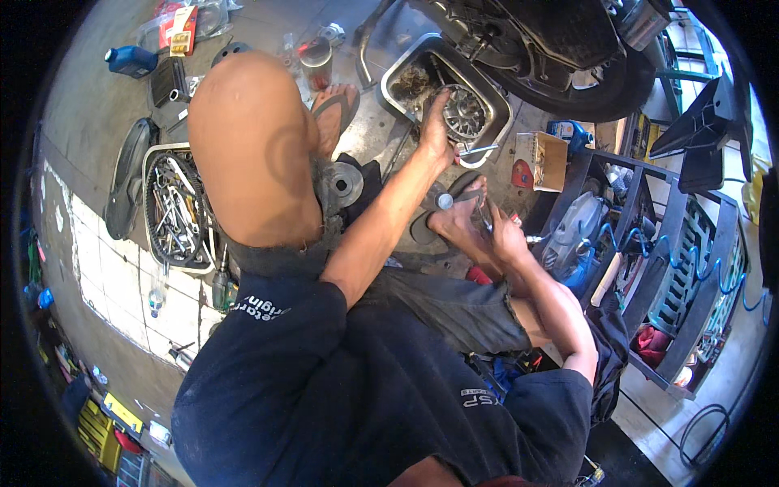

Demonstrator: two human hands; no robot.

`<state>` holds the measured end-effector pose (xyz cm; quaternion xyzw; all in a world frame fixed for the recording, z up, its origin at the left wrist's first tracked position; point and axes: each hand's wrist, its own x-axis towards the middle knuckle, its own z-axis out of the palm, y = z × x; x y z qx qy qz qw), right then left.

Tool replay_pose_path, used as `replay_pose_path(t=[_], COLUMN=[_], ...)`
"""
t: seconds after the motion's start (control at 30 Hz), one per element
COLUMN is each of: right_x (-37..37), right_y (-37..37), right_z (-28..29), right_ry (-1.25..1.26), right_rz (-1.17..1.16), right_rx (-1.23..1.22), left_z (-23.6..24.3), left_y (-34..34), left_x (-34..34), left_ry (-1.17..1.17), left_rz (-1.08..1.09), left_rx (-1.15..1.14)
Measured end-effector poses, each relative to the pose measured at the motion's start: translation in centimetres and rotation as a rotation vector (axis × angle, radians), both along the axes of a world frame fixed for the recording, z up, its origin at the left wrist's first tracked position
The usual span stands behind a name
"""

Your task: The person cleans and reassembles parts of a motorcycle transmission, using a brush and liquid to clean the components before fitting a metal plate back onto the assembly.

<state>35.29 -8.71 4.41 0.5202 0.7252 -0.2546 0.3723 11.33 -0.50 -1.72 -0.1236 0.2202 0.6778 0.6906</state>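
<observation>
My left hand is closed on the edge of a round, finned metal part, held over a steel basin of dark grime. A thin silver rod sticks out beside that hand; I cannot tell whether it is gripped. Lower right, my right hand is closed round an air gun, mostly hidden by the fingers, with a coiled blue hose trailing from it. A short silver cylinder lies between my hands, near my foot.
A motorcycle wheel and underside overhang the basin. At right stand a slatted rack and cardboard box. At left are a tray of wrenches, a blue bottle and a drill. A cup stands past my left foot.
</observation>
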Motion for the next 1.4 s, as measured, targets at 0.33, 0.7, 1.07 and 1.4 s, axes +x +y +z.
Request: replay_pose_path(t=[0.33, 0.7, 1.07, 1.4], right_x=[-4.5, -6.6, -11.4, -8.3], right_y=[-3.0, -1.6, 0.2, 7.3], right_z=[-5.0, -12.1, -13.5, -2.5], right_ry=[0.801, 1.059, 1.067, 0.67], right_rz=[0.267, 0.262, 0.112, 0.188], right_rx=[0.449, 0.535, 0.452, 0.156], left_z=[-2.1, -1.3, -2.2, -6.7], left_y=[0.8, 0.7, 0.7, 1.4], left_x=[-1.4, -2.2, -2.8, -3.6], left_ry=[-0.001, 0.074, 0.122, 0.231], left_rz=[0.074, 0.07, 0.169, 0.181], left_rx=[0.038, 0.022, 0.025, 0.039])
